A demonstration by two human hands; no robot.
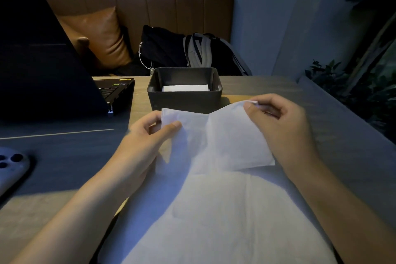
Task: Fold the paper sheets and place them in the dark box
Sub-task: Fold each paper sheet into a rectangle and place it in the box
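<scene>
Mid-fold, by the look of it; the person's left hand (150, 130) pinches the upper left corner of a thin white paper sheet (216, 141) between thumb and curled fingers, while the right hand (276, 118) pinches the upper right corner the same way, thumb on top, fingers tucked behind; the sheet hangs slack between the two hands in the centre of the frame, sagging in the middle, its lower edge draped over a larger pale sheet or stack (225, 216) that fills the lower centre; whether that is one sheet or several cannot be told. Just above the hands sits the dark rectangular open-topped box (184, 98) on the wooden table (267, 85); inside it lies one white folded paper (185, 88), so at least one piece seems done. The sheet in hand looks only partly folded and not yet in the box; more paper appears to wait below. At the left edge stands an open black laptop (42, 60).
</scene>
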